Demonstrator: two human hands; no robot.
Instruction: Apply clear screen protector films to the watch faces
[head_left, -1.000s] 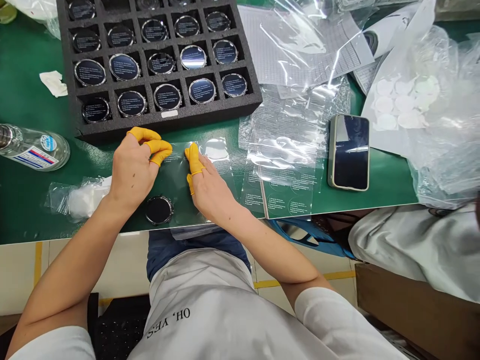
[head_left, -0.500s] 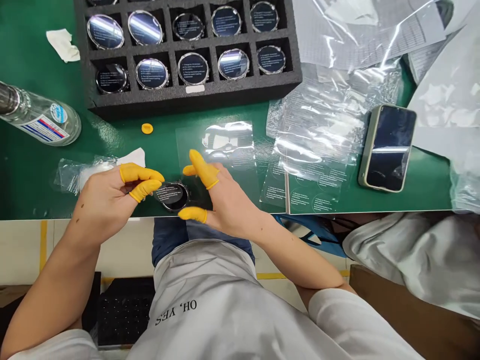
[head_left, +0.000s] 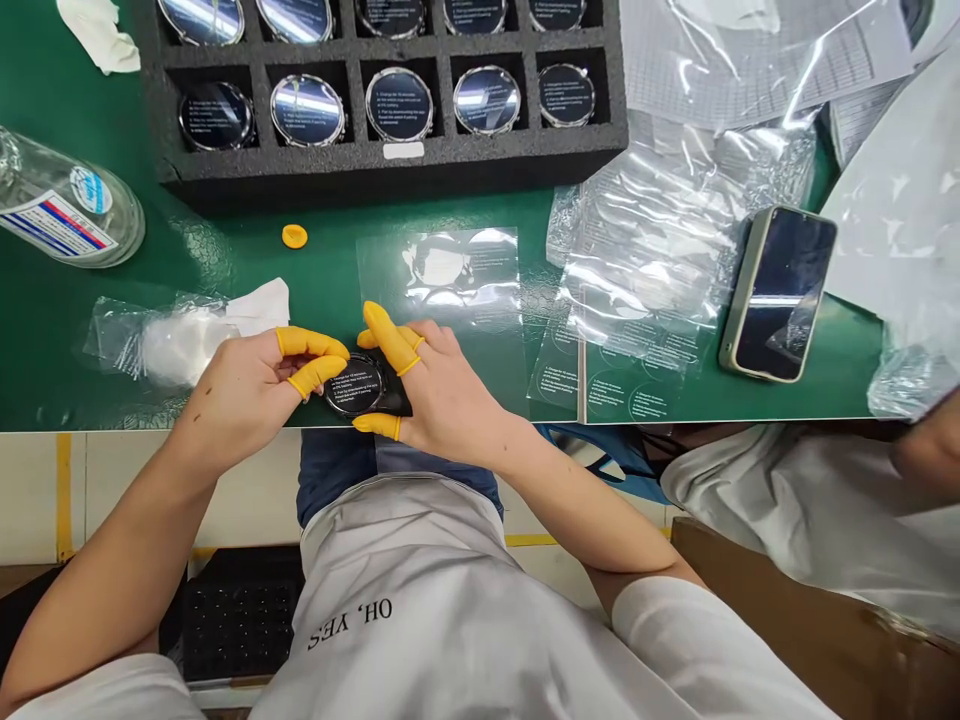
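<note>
A round black smartwatch lies face up near the table's front edge. White printed lines show across its face, on a clear round film. My left hand, with yellow finger cots on thumb and forefinger, pinches the film's edge at the watch's upper left. My right hand grips the watch from the right, yellow-capped thumb at its lower edge and capped fingers at its upper edge. Behind it lies a clear sticker sheet.
A black foam tray at the back holds several watches. To the left are a glass bottle, a loose finger cot and a plastic bag. A phone, plastic film and printed sheets lie right. Another person's sleeve shows.
My left hand has moved right, bringing the film over the watch face. My right hand has closed in around the watch. The view has shifted slightly.
</note>
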